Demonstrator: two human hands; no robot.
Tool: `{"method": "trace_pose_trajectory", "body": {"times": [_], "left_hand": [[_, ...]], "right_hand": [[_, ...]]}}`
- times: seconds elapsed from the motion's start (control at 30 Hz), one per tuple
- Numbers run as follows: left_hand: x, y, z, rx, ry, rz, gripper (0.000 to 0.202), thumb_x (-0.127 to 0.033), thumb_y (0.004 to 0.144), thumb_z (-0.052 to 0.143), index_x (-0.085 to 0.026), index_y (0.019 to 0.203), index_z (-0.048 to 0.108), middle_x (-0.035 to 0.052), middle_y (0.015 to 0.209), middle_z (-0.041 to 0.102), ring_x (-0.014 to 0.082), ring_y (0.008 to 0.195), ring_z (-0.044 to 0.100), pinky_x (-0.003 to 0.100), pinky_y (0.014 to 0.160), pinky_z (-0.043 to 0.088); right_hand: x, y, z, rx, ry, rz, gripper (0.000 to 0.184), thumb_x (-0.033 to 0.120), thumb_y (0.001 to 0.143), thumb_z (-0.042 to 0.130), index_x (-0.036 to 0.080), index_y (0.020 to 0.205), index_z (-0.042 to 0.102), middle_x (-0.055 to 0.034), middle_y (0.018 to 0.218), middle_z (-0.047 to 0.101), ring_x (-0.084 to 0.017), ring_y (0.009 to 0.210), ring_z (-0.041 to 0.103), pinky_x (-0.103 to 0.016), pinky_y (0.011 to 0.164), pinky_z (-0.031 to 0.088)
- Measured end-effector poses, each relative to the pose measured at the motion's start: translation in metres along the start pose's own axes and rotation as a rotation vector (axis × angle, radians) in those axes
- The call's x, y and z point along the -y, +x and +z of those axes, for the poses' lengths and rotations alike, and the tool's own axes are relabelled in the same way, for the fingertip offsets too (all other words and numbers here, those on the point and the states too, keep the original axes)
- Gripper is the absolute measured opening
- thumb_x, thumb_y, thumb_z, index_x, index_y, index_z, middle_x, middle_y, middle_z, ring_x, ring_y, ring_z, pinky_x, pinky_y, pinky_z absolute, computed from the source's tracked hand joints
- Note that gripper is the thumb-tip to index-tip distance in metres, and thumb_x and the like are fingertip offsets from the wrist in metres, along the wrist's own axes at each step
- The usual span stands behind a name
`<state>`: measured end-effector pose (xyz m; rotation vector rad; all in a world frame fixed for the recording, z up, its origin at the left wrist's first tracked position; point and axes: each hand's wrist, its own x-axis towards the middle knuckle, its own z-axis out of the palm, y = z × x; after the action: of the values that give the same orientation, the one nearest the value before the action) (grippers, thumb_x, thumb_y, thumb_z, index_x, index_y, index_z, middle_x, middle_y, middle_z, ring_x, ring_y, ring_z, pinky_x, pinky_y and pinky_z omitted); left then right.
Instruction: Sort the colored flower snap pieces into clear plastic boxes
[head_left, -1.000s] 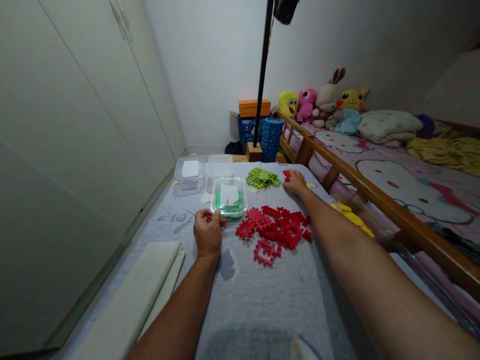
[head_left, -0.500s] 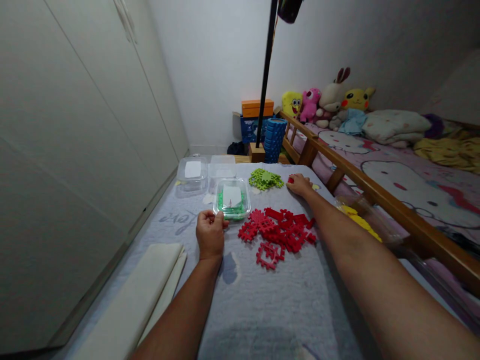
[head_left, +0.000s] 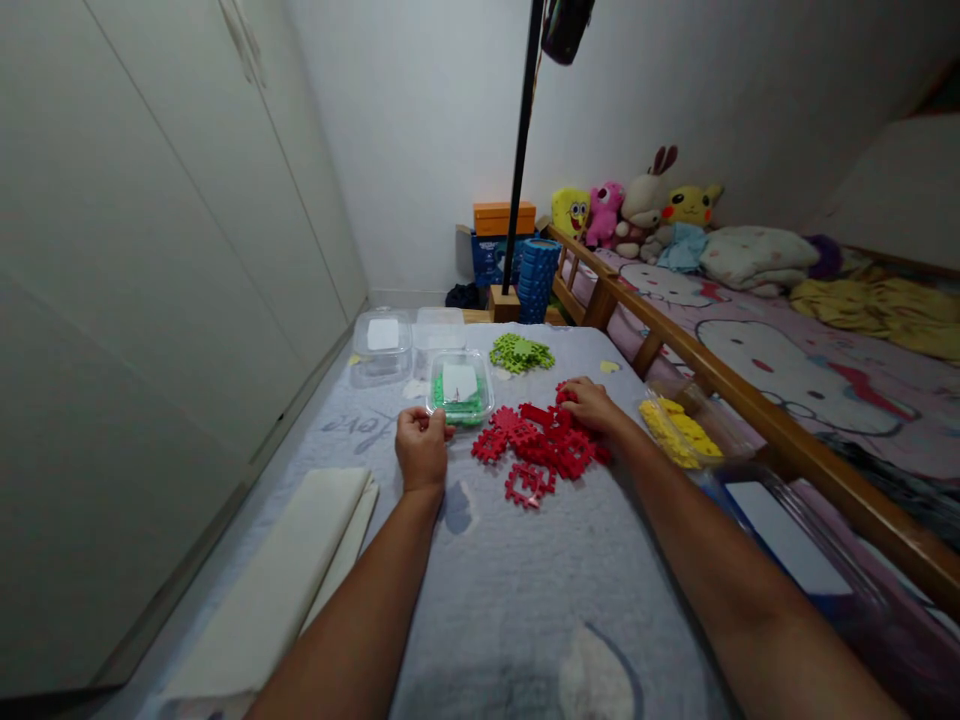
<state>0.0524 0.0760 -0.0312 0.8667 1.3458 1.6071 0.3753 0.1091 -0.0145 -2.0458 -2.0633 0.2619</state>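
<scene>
Patterned cloth (head_left: 495,590): right hand (head_left: 594,406) pinching red piece (head_left: 564,394), light grip advised above red pile (head_left: 551,445); left hand (head_left: 421,450) curled, contents unclear.

On the cloth (head_left: 525,590), the front pile (head_left: 555,445) lies mid-table, with the back pile (head_left: 521,352) behind it. Left of the front pile stands a filled tub (head_left: 486,382) — behind it, the left tub (head_left: 381,338) and right tub (head_left: 441,337) side by side. A folded sheet (head_left: 289,560) lies near left; a box (head_left: 716,420) sits right, by the bed rail (head_left: 675,343).

Dim | soft shadow, near end, grey-blue patterned cloth (head_left: 517,600) | glints, clear square green-filled plastic box (head_left: 460,406) | edges stretched
</scene>
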Motion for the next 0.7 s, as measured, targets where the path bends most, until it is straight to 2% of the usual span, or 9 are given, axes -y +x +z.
{"method": "trace_pose_trajectory", "body": {"times": [0.1,0.23,0.33,0.4,0.5,0.6,0.7], "left_hand": [[0.001,0.001,0.001,-0.002,-0.002,-0.001,0.033,-0.040,0.075,0.070,-0.023,0.091,0.047,-0.0076,0.066,0.060,0.0140,0.052,0.066,0.022,0.054,0.047],[0.001,0.002,0.003,-0.016,-0.002,-0.008,0.031,-0.038,0.074,0.070,-0.023,0.090,0.047,-0.0081,0.064,0.060,0.0138,0.050,0.064,0.023,0.054,0.047],[0.001,0.002,0.003,-0.026,0.003,-0.002,0.031,-0.039,0.074,0.070,-0.023,0.090,0.048,-0.0084,0.065,0.059,0.0130,0.050,0.064,0.022,0.053,0.046],[0.001,0.002,0.002,-0.024,0.006,0.000,0.031,-0.039,0.075,0.070,-0.023,0.090,0.048,-0.0085,0.066,0.059,0.0126,0.050,0.063,0.022,0.054,0.045],[0.004,0.005,0.000,-0.011,0.015,0.001,0.031,-0.040,0.075,0.070,-0.023,0.090,0.048,-0.0085,0.066,0.058,0.0124,0.050,0.060,0.023,0.055,0.045],[0.008,0.009,-0.001,-0.023,0.061,0.018,0.028,-0.038,0.075,0.069,-0.023,0.088,0.049,-0.0078,0.068,0.056,0.0121,0.055,0.057,0.024,0.060,0.046],[0.011,0.012,-0.003,-0.074,0.158,0.088,0.025,-0.035,0.075,0.071,-0.023,0.082,0.051,-0.0045,0.077,0.054,0.0142,0.070,0.057,0.027,0.072,0.051]], "right_hand": [[0.010,-0.022,-0.004,0.046,0.148,-0.090,0.035,0.014,0.078,0.057,0.024,0.101,0.080,-0.0072,0.128,0.076,-0.028,0.127,0.062,-0.043,0.115,0.044],[0.029,-0.046,-0.007,0.133,0.408,-0.143,0.041,0.014,0.071,0.052,0.024,0.100,0.079,-0.0055,0.115,0.079,-0.027,0.115,0.068,-0.042,0.109,0.052],[0.041,-0.061,-0.007,0.147,0.548,-0.139,0.042,0.016,0.073,0.053,0.025,0.105,0.078,-0.0052,0.112,0.080,-0.027,0.109,0.070,-0.042,0.105,0.055],[0.041,-0.069,-0.008,0.097,0.580,-0.127,0.043,0.020,0.079,0.051,0.024,0.114,0.077,-0.0057,0.118,0.079,-0.026,0.110,0.071,-0.042,0.104,0.055],[0.026,-0.077,-0.009,-0.083,0.498,-0.045,0.041,0.029,0.089,0.048,0.022,0.119,0.075,-0.0094,0.127,0.075,-0.028,0.121,0.067,-0.044,0.110,0.052],[0.008,-0.082,-0.003,-0.259,0.328,0.165,0.042,0.037,0.094,0.048,0.022,0.123,0.074,-0.0140,0.136,0.070,-0.031,0.133,0.061,-0.047,0.119,0.044],[0.003,-0.086,0.012,-0.282,0.255,0.330,0.047,0.043,0.096,0.048,0.022,0.133,0.069,-0.0164,0.142,0.067,-0.033,0.136,0.059,-0.052,0.121,0.041]]}}
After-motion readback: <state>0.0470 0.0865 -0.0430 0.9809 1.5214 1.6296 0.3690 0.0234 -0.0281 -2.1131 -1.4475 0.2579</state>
